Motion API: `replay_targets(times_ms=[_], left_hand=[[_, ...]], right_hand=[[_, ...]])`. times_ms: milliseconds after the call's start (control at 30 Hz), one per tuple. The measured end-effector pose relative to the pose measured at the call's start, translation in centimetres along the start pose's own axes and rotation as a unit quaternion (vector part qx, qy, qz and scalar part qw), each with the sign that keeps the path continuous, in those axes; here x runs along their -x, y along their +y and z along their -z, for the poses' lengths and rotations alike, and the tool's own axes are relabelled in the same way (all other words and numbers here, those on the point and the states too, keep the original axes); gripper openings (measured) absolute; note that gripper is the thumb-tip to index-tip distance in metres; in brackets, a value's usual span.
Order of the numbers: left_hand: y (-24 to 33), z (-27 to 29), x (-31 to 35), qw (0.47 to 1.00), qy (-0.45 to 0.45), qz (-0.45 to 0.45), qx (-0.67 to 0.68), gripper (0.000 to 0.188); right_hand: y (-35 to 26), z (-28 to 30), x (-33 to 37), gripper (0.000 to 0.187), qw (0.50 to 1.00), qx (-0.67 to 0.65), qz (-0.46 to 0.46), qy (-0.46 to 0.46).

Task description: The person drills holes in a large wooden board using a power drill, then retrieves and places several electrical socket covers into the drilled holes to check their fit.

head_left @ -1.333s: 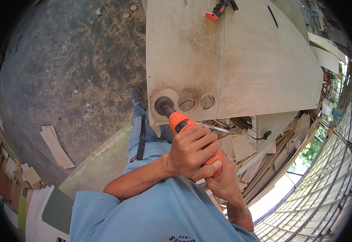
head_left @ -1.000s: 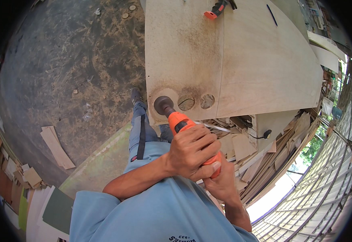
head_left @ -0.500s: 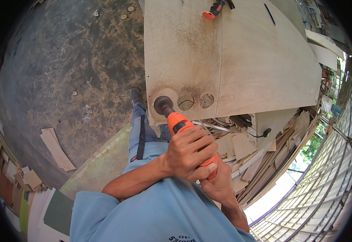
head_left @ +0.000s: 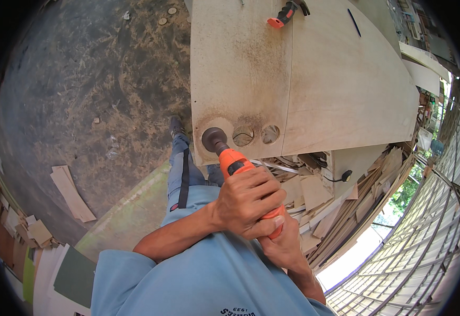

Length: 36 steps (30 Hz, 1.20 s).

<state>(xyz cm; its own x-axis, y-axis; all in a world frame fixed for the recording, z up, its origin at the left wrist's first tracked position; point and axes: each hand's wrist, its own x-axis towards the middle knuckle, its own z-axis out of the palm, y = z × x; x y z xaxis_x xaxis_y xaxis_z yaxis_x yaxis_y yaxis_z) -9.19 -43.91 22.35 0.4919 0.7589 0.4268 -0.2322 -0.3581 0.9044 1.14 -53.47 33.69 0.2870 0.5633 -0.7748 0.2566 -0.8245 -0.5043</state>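
My left hand (head_left: 250, 201) is wrapped over the body of an orange power drill (head_left: 235, 159). Behind it, my right hand (head_left: 284, 243) grips the drill's rear end and handle, which are mostly hidden by fingers. A dark round hole saw (head_left: 212, 139) is fitted in the drill and sits against the near left corner of a pale plywood sheet (head_left: 340, 89). Just right of the saw are two round cut holes, with sawdust smeared on the wood above them. Whether the saw is spinning cannot be told.
A hammer (head_left: 282, 16) with a black and orange grip and a dark pen (head_left: 354, 22) lie farther up the sheet. Stacked wood offcuts (head_left: 346, 218) fill the area to the right below it. Two pale strips (head_left: 73, 194) rest on the dusty floor at left.
Both hands stay on the drill, and the saw remains at the same corner of the sheet. Only a slight shift of the whole view shows.
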Motion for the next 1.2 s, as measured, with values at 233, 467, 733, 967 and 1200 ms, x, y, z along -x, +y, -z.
replay_targets(times_ms=[233,467,733,967,1200], left_hand=[[0.2,0.0,-0.4,1.0,-0.008,0.013,-0.002,0.031],[0.1,0.1,-0.4,1.0,-0.001,0.008,0.002,0.032],[0.1,0.0,-0.3,1.0,-0.025,0.013,0.0,0.033],[0.1,-0.2,0.0,1.0,-0.01,-0.011,-0.018,0.033],[0.3,-0.3,0.2,1.0,0.011,-0.016,-0.021,0.034]], right_hand=[[0.9,0.8,-0.1,0.036,0.999,-0.015,0.001,-0.035],[0.4,0.6,0.1,0.04,0.999,-0.009,0.006,-0.035],[1.1,0.1,0.0,0.04,0.999,-0.023,0.02,-0.01],[1.5,0.3,-0.1,0.038,1.0,0.007,0.015,-0.007],[0.7,0.1,-0.1,0.029,1.0,0.004,0.005,0.004]])
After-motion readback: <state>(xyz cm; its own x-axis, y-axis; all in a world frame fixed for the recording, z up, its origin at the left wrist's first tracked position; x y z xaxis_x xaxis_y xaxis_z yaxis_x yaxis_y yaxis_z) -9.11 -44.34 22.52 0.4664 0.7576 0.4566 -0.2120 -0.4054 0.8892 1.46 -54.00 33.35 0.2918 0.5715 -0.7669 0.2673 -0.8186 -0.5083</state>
